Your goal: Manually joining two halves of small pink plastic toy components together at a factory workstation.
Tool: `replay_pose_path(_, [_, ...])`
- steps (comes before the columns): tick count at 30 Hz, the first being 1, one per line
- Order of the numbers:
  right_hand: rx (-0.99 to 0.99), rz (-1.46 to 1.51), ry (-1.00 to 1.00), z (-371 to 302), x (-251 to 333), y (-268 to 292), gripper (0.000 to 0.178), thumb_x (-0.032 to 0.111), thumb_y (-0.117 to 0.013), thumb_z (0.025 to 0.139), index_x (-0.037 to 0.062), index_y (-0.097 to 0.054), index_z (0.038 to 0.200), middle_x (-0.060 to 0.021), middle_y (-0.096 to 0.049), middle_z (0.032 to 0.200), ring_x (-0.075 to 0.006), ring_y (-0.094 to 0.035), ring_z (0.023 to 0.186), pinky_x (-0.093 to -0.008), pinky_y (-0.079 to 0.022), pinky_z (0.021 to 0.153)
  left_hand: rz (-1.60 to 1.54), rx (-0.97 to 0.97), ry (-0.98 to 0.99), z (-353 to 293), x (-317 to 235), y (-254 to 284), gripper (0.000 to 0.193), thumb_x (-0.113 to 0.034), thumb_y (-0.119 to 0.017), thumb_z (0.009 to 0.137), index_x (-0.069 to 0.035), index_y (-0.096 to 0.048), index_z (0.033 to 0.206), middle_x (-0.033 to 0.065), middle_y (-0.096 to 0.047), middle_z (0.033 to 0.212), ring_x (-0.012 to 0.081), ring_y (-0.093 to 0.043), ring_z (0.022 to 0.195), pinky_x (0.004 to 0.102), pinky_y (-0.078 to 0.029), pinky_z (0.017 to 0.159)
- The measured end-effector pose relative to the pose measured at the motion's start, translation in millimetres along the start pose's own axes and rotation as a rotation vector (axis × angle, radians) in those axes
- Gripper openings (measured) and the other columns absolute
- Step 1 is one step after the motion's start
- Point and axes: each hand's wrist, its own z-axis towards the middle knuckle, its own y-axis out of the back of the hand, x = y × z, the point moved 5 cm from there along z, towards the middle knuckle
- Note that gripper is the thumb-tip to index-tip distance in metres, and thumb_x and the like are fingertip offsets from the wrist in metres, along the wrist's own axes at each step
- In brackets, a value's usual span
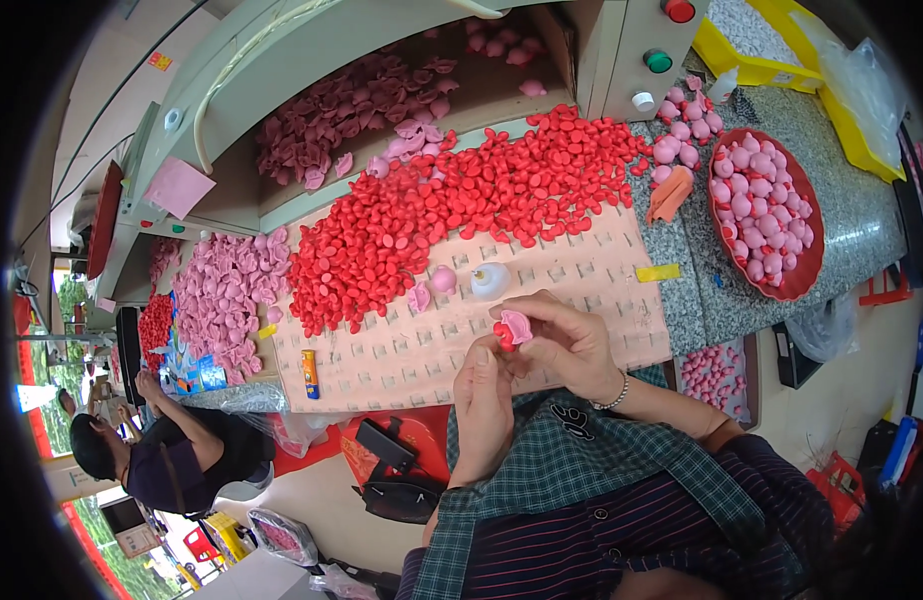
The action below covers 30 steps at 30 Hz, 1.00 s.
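Observation:
Close to my body, over the near edge of the patterned pink mat (pixel 572 265), both hands are together. My right hand (pixel 570 345) pinches a small pink petal-edged rubbery shell (pixel 519 325) between thumb and fingers. A small glossy red piece (pixel 503 336) sits against the shell, at the fingertips of my left hand (pixel 482 400), which is closed around it. Whether the two pieces are joined I cannot tell. Just beyond my hands stand a round white squeeze bottle (pixel 491 281) with a thin tip, a pink ball (pixel 443 280) and another pink shell (pixel 419 297).
A heap of red pieces (pixel 382 235) spans the mat's far side; pink shells (pixel 232 290) lie left. At right stands a red basket (pixel 810 270) of pink balls. A grey machine housing (pixel 247 100) rises behind. An orange-and-blue tube (pixel 311 374) lies left; another person (pixel 172 460) works farther left.

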Motion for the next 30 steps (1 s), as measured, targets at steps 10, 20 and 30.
replay_pose_path(10, [-0.073,0.659,-0.264,-3,-15,34,0.04,0.018,-0.052,0.102,0.0002,-0.049,0.138,-0.0198,-0.063,0.122,-0.0234,-0.066,0.091,-0.0353,-0.054,0.081,1.096,-0.232,-0.648,39,-34,-1,0.05,-0.003,-0.072,0.084,0.0,-0.051,0.129,0.0121,-0.058,0.123,0.0208,-0.058,0.103,0.0293,-0.044,0.088])
replay_pose_path(20, [-0.066,0.887,-0.311,-1,-10,33,0.044,0.021,-0.05,0.104,0.0009,-0.046,0.142,-0.0229,-0.06,0.125,-0.0253,-0.067,0.09,-0.0363,-0.055,0.082,0.841,-0.158,-0.471,71,-2,15,0.051,0.002,-0.07,0.085,0.002,-0.049,0.131,0.0134,-0.062,0.114,0.0233,-0.062,0.106,0.0349,-0.05,0.094])
replay_pose_path(30, [-0.046,0.961,-0.324,1,-21,36,0.044,0.023,-0.048,0.104,0.001,-0.044,0.142,-0.0218,-0.06,0.125,-0.0255,-0.067,0.092,-0.0374,-0.055,0.086,0.415,0.033,-0.272,35,-17,4,0.047,-0.004,-0.059,0.095,0.003,-0.041,0.137,0.0121,-0.055,0.123,0.0197,-0.055,0.113,0.0341,-0.046,0.096])
